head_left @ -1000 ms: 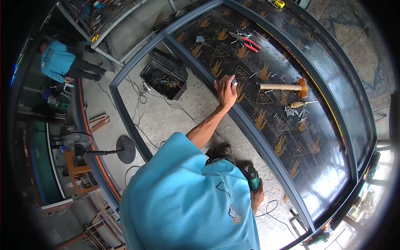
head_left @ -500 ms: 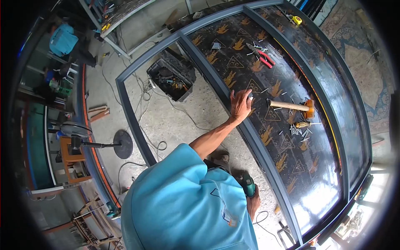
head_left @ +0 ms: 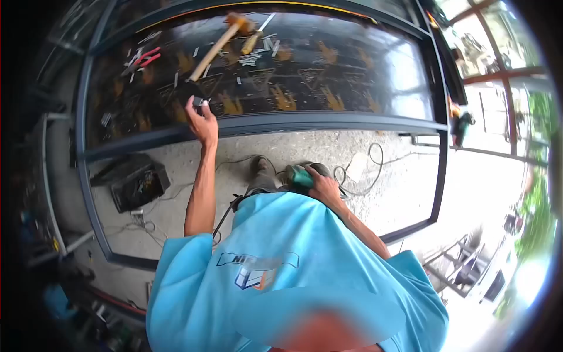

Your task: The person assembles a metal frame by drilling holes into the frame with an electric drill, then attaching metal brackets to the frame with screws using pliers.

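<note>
My left hand (head_left: pixel 203 120) is over the near bar of the grey metal frame (head_left: pixel 264 122), its thumb and fingers closed around a small dark object with a light tip. Lower and to the right, my right hand (head_left: pixel 324 186) grips a green power tool (head_left: pixel 300 178) in front of my body. A mallet (head_left: pixel 216 51) with a wooden handle lies on the dark printed board (head_left: pixel 305 76) beyond my left hand. Beside its head are a yellow-handled screwdriver (head_left: pixel 251 43) and several loose screws (head_left: pixel 253 58). Red-handled pliers (head_left: pixel 143 58) rest farther left on the board.
A black toolbox (head_left: pixel 139 186) stands on the floor inside the frame's left part. Cables (head_left: pixel 375 170) loop over the floor at the right. Metal framing and large windows are at the right edge. A bar runs along the far side.
The view has swung round and now faces the board more squarely. My left hand is still at the near bar, and my right hand with the green tool shows more fully.
</note>
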Available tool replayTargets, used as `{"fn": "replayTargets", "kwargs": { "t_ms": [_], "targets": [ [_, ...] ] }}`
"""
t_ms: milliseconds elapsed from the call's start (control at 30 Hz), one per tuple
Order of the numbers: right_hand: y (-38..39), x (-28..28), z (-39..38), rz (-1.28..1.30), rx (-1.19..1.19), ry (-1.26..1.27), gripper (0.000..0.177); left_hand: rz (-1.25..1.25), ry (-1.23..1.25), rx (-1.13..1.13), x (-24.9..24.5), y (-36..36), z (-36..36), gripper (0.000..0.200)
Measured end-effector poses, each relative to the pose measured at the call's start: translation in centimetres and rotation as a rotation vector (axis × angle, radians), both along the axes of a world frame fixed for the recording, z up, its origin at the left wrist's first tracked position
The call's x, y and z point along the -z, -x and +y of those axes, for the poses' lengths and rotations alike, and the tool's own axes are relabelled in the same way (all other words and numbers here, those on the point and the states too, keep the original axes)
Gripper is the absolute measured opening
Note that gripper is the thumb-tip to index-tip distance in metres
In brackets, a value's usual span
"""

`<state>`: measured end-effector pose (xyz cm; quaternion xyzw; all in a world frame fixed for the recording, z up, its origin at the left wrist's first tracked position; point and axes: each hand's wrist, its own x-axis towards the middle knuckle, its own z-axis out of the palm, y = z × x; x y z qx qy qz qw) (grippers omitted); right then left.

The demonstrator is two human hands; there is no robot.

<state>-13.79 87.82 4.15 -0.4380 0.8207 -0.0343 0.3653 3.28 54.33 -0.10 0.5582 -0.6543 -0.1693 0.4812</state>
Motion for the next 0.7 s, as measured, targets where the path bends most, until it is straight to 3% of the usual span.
{"fn": "replayTargets", "kwargs": {
  "t_ms": [33,167,233,300,500,700],
  "targets": [
    [0.7,0.5,-0.3,-0.003,0.027,-0.004,0.063,0.07,-0.134,0.089,-0.9,1.2,1.7,0.036],
    [3.8,1.9,0.3,0.034,0.071,0.041,0.062,0.122,-0.22,0.349,-1.4,9.5,6.4,0.038],
    [6.2,4.5,1.3,0.037,0.165,-0.02,0.06,-0.075,0.026,0.53,-0.8,13.2,7.9,0.036],
    [8.6,6.3,2.9,0.035,0.221,0.015,0.057,-0.179,0.118,0.611,-0.2,16.3,9.1,0.034],
    [15.8,14.3,8.3,0.04,0.339,-0.025,0.044,-0.45,0.282,0.564,0.8,17.7,10.3,0.034],
    [22.0,23.0,10.4,0.002,0.57,-0.042,0.042,-0.371,0.152,0.536,1.4,17.7,10.0,0.034]
  ]
}}
